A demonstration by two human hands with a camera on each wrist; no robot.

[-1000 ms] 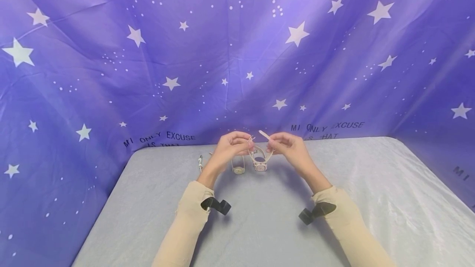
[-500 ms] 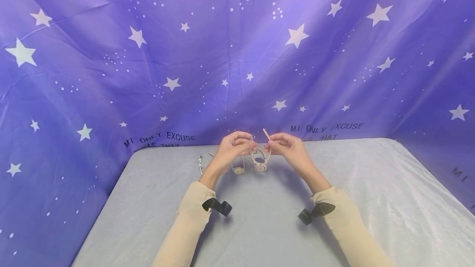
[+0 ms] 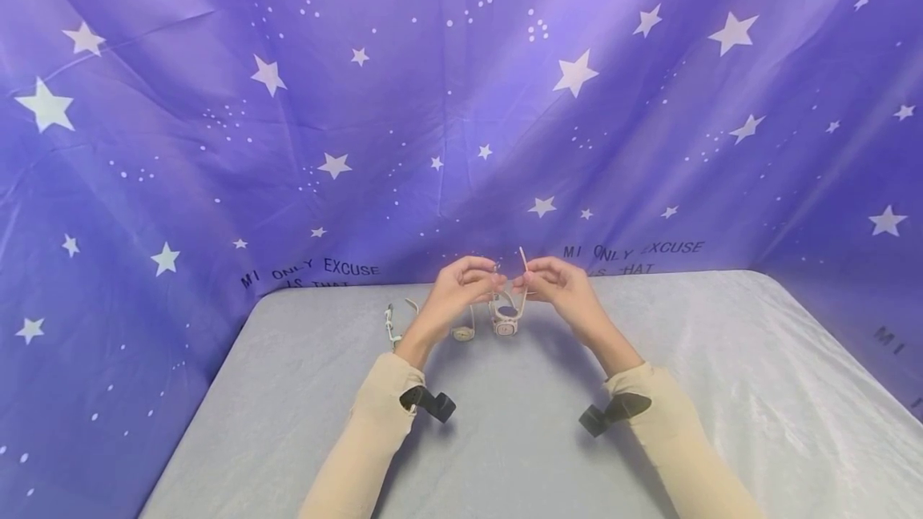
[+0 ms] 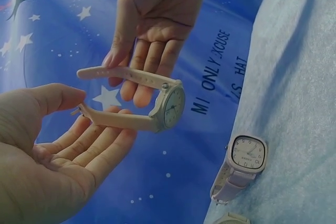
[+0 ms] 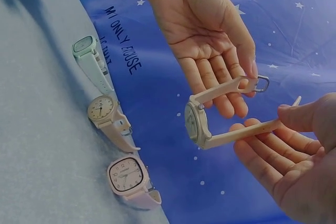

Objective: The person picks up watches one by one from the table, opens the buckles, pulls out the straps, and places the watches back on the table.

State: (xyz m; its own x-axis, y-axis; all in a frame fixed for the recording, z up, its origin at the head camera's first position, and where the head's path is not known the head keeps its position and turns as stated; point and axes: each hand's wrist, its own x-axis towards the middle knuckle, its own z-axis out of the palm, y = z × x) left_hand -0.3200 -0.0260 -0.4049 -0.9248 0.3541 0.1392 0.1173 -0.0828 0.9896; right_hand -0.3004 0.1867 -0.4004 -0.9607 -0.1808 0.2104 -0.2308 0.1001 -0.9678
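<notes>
A wristwatch with a round dial and a pale peach strap hangs unbuckled between both hands, above the table. My left hand pinches the buckle end of its strap between thumb and fingers. The holed strap end is pinched by my right hand, with the tip sticking out past the thumb. In the right wrist view the metal buckle shows beside the left thumb, apart from the other strap end. The dial faces away from the palms, at the bottom of the strap's U shape.
Below lie a pink square watch, a cream round watch and a mint green watch, near the far edge of the grey cloth-covered table. A purple star-patterned curtain hangs right behind it.
The holed strap end has swung from leaning left to nearly upright in my right hand. My left hand has shifted slightly right, uncovering more of the green watch.
</notes>
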